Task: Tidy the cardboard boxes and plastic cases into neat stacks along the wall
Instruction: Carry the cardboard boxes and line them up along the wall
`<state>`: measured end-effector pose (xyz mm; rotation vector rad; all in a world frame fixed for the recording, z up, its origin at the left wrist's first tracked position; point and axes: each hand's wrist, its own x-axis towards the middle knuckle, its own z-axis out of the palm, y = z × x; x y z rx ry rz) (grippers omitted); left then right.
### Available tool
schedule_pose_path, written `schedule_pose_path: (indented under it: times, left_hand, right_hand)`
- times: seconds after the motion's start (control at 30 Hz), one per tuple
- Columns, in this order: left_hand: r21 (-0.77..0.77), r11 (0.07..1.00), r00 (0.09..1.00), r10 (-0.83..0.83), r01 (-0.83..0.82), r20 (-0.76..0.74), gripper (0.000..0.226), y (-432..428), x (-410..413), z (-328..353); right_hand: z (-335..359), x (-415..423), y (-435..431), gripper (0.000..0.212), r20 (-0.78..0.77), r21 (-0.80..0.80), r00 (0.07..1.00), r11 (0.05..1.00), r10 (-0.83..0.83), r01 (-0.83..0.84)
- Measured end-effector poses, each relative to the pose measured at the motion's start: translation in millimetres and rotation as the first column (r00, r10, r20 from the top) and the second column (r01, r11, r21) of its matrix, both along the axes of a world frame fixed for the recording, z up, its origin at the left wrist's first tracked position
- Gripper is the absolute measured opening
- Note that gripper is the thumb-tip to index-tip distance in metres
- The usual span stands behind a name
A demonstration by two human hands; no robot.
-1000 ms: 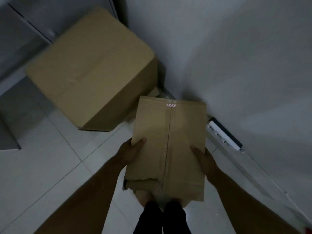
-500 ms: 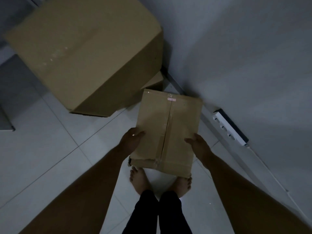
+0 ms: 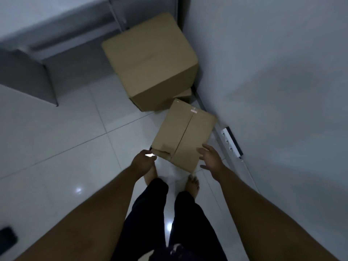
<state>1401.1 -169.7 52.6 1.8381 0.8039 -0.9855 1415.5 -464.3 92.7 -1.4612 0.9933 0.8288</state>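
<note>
A small brown cardboard box (image 3: 183, 136), taped down the middle and torn at its near-left corner, sits low by the wall, just in front of my bare feet. My left hand (image 3: 143, 160) is at that torn corner with its fingers curled; its grip on the box is unclear. My right hand (image 3: 209, 157) hovers at the box's near-right edge, fingers spread and holding nothing. A large cardboard box (image 3: 150, 63) stands behind it in the corner, with another low box (image 3: 183, 95) partly hidden under its right side.
A white power strip (image 3: 231, 141) lies along the base of the right wall. A white desk or cabinet panel (image 3: 28, 78) stands at the left. A dark flat object (image 3: 7, 238) lies on the tiled floor at the bottom left.
The small box has gone down and away from me towards the wall. My right hand has come off it and spread open, and my left hand has slid to the torn corner.
</note>
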Motion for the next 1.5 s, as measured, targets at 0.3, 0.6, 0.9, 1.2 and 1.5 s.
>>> schedule_pose_path:
  times: [0.3, 0.6, 0.9, 1.2, 1.5]
  left_hand:
    - [0.058, 0.952, 0.938, 0.282, -0.299, 0.202, 0.033, 23, -129, 118]
    - [0.125, 0.755, 0.750, 0.589, -0.643, 0.301, 0.031, 45, -323, 180]
    - [0.163, 0.364, 0.398, 0.846, -0.917, 0.354, 0.024, 58, -549, 190]
    - [0.069, 0.047, 0.068, 0.936, -0.997, 0.346, 0.050, 23, -763, 191]
    - [0.041, -0.268, -0.242, 0.917, -0.963, 0.316, 0.079, -19, -953, 181]
  right_hand:
    - [86, -68, 6, 0.043, 0.009, 0.036, 0.936, 0.935, 0.353, -0.353]
    - [133, -54, 47, 0.039, 0.125, -0.114, 0.708, 0.719, 0.695, -0.686]
    - [187, -123, 201, 0.056, 0.344, -0.217, 0.271, 0.357, 0.899, -0.909]
    - [188, -361, 265, 0.048, 0.350, -0.221, 0.065, 0.150, 0.935, -0.964]
    - [184, -528, 293, 0.048, 0.301, -0.253, -0.219, -0.143, 0.928, -0.957]
